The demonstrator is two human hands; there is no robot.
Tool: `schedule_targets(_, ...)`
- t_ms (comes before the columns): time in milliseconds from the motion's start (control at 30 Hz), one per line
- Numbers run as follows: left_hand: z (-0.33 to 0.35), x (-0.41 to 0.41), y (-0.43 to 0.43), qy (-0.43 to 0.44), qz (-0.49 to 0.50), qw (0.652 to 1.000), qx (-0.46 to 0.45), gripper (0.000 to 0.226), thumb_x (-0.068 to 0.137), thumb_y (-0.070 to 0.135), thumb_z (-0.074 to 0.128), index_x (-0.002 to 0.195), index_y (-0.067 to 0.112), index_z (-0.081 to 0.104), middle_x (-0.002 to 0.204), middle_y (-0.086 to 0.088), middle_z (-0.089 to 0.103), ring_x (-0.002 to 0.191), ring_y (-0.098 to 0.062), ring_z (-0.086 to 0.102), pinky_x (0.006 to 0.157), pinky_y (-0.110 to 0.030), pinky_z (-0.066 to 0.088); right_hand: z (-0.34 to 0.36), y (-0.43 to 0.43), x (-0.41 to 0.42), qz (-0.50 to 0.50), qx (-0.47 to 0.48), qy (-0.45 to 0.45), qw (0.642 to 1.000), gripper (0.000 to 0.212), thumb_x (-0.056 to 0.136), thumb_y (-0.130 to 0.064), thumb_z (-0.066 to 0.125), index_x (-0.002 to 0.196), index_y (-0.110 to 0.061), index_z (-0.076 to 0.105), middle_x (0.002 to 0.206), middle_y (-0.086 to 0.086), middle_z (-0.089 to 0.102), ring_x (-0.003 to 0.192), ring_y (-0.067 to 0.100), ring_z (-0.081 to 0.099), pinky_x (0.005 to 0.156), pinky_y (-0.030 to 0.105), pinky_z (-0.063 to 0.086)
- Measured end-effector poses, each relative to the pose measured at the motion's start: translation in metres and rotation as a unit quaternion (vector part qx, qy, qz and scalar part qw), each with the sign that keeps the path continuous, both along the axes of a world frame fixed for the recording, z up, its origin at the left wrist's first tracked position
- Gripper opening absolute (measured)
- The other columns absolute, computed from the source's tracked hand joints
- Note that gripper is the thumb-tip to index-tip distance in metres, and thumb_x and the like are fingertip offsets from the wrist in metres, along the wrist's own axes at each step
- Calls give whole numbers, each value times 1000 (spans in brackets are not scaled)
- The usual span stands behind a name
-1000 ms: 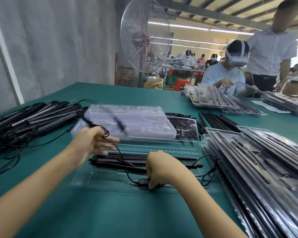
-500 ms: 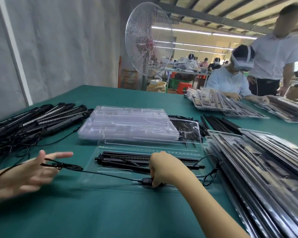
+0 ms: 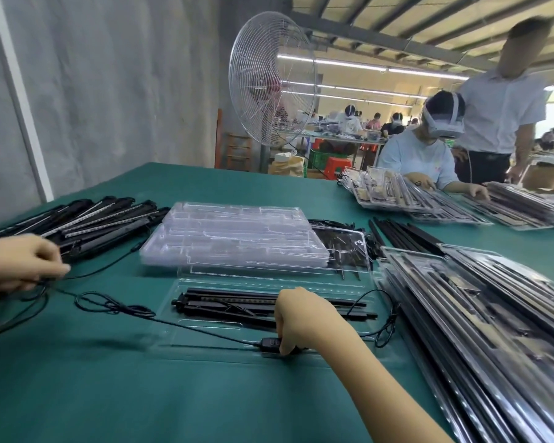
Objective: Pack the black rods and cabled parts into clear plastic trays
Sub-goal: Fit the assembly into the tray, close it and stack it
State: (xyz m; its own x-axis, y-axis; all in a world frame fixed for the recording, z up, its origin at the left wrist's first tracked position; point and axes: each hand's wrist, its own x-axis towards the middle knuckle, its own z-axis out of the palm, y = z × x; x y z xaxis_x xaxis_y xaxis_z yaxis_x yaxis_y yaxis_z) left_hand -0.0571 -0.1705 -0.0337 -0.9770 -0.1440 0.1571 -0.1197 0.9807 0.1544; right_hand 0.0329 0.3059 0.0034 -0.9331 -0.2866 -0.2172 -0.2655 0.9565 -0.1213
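Black cable (image 3: 186,324): lies left-to-right across lower frame; left hand (image 3: 20,263) grips its far end at left edge, right hand (image 3: 304,318) pinches switch box (image 3: 269,343) into clear tray (image 3: 211,351) front slot.

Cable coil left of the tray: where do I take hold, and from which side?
Probably pinch the cable coil at its twisted tray-side end, from above: strands bunch there, it lies flat on the table between the left hand and the right hand on the controller.
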Motion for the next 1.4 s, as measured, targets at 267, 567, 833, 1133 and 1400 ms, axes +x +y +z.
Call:
schedule_targets(267,20,39,155,36,-46,962,-267,18,89,39,46,103,31,52,110,5,55,103,-17,53,79,-34,41,-9,8,1,-27,-54,0,998,30,71,-13,80,97,-4,68,102,13,67,89,28,65,78,36,54)
schedule_targets(567,-17,130,327,108,-452,882,-78,35,87,40,40,103,23,67,97,11,63,84,-6,62,70,-17,51,-30,28,10,-27,-141,39,989,22,85,-15,63,102,-20,74,104,3,70,98,20,62,84,26,49)
schedule_targets(833,-22,125,328,95,-441,892,-1,39,90,47,36,114,30,61,98,13,59,89,-5,57,77,-18,47,-6,79,10,-86,-168,65,980,30,88,-5,53,103,-23,73,105,-2,71,93,13,66,87,23,50)
schedule_targets(1133,-21,113,342,84,-416,905,-13,31,97,40,35,123,30,50,109,11,48,104,-8,45,85,-21,38,-19,113,-9,-189,-31,37,981,84,83,13,31,150,-34,15,158,-1,15,127,20,43,85,34,50)
schedule_targets(1400,-29,118,335,56,-411,910,-4,40,96,31,40,136,32,42,116,10,46,100,-14,39,90,-23,34,-20,120,-11,-256,-66,44,963,41,82,4,49,116,-19,46,124,10,32,78,26,57,76,37,54)
